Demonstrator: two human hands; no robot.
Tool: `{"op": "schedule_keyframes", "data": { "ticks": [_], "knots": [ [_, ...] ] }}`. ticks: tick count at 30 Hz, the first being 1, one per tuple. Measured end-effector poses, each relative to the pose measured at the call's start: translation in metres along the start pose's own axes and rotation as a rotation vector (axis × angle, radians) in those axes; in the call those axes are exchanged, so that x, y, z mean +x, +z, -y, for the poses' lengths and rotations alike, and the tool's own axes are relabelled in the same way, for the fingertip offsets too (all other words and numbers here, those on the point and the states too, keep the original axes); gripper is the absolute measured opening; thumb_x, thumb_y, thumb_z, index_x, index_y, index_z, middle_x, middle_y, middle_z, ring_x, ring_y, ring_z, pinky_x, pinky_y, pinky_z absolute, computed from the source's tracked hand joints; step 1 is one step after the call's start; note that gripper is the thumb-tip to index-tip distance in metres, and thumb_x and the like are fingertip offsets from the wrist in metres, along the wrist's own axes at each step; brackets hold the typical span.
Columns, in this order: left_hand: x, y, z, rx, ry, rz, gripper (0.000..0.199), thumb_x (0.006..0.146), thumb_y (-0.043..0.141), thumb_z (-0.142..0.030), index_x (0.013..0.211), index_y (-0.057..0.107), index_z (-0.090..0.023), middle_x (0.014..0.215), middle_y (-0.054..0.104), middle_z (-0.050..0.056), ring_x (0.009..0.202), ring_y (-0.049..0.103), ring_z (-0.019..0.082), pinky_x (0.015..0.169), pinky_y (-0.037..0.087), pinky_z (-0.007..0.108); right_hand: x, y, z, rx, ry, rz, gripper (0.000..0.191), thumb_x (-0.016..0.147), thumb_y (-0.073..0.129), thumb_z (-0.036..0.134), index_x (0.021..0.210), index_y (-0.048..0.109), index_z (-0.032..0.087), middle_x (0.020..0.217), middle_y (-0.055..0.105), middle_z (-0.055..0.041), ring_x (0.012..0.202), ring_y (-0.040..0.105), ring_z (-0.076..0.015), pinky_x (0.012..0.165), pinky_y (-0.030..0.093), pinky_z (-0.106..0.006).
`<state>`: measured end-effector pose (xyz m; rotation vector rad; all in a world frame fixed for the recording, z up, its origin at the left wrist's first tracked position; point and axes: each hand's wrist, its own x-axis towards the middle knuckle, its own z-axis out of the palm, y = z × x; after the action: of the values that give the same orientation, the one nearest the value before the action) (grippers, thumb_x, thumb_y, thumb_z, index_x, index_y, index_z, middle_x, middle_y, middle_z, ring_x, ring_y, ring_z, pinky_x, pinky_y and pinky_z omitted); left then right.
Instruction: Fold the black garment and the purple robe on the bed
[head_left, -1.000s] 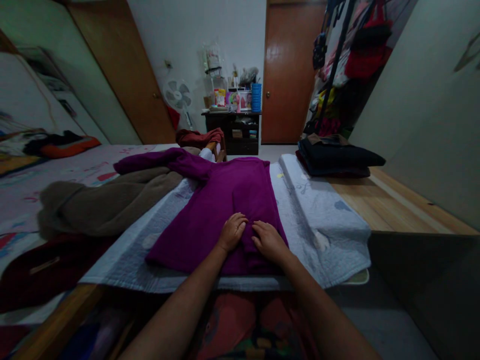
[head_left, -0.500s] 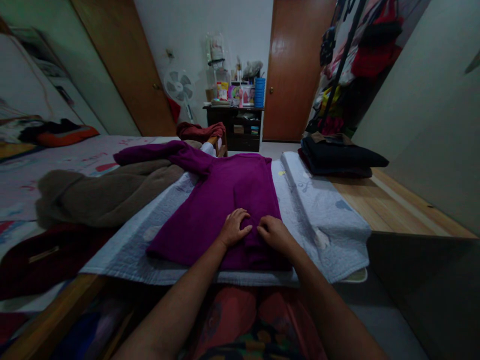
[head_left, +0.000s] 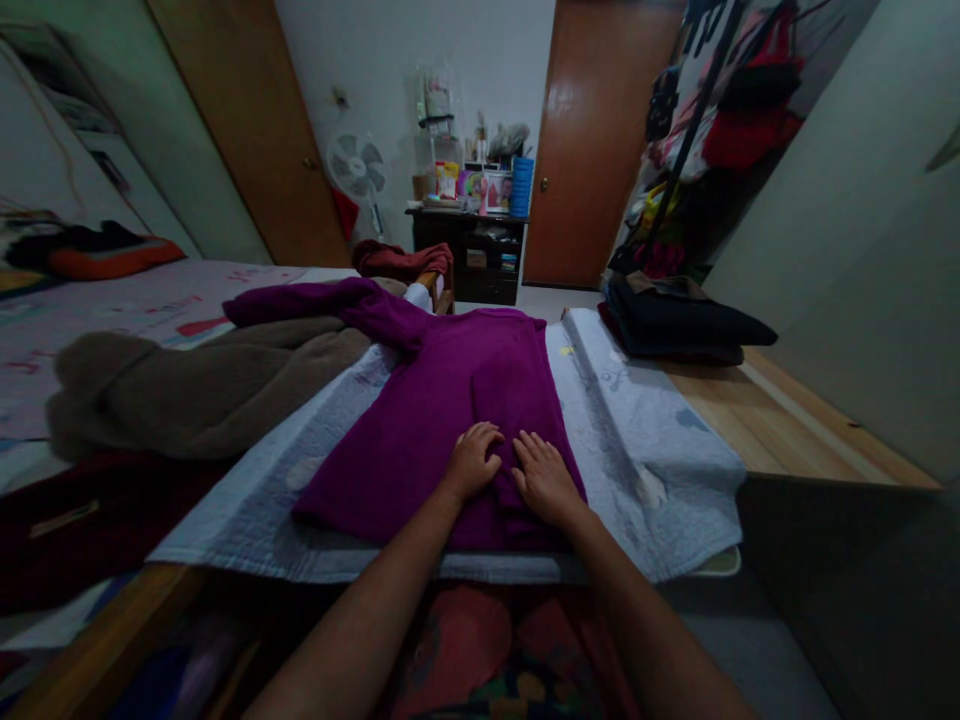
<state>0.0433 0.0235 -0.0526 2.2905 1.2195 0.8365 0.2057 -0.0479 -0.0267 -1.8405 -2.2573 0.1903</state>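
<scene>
A purple long-sleeved shirt [head_left: 420,420] lies spread in front of me on a pale blue quilted cover [head_left: 645,430]. Its right side is folded inward, while the left sleeve stretches out to the far left over a brown garment [head_left: 202,390]. My left hand [head_left: 474,460] rests on the shirt near the fold, fingers extended and slightly bent. Just to its right, my right hand [head_left: 546,478] lies flat on the folded part with fingers spread. Neither hand grips the cloth. The fabric directly under both palms is hidden.
Folded dark clothes [head_left: 686,320] are stacked at the right, partly on a wooden board [head_left: 780,415]. A dark red garment [head_left: 97,520] lies on the left by the wooden bed frame [head_left: 120,640]. Farther back stand a fan [head_left: 358,168] and a dark cabinet [head_left: 469,255].
My right hand has gone from curled fingers to flat and spread on the folded part. My left hand stays in nearly the same place. The view has shifted slightly.
</scene>
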Motion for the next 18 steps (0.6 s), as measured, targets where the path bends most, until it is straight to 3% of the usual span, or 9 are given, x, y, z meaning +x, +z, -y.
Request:
{"op": "schedule_keyframes", "data": {
  "ticks": [13,18],
  "knots": [
    [0.001,0.001,-0.003,0.033,0.018,-0.013,0.034,0.068,0.051,-0.011,0.098,0.062,-0.024,0.121,0.062,0.006,0.124,0.048,0.026,0.107,0.036,0.045,-0.04,0.002,0.003,0.093,-0.024,-0.046,0.049,0.093,0.043,0.026,0.141,0.045,0.015,0.151,0.037,-0.013,0.141,0.03,-0.0255,0.113,0.029,-0.048],
    [0.001,0.002,-0.003,0.05,0.019,-0.01,0.032,0.069,0.051,-0.012,0.097,0.062,-0.023,0.12,0.061,0.007,0.123,0.049,0.025,0.106,0.037,0.045,-0.054,-0.005,0.002,0.242,-0.038,-0.06,0.047,0.09,0.048,0.024,0.136,0.05,0.015,0.146,0.044,-0.0129,0.138,0.035,-0.0258,0.113,0.03,-0.046]
  ]
}}
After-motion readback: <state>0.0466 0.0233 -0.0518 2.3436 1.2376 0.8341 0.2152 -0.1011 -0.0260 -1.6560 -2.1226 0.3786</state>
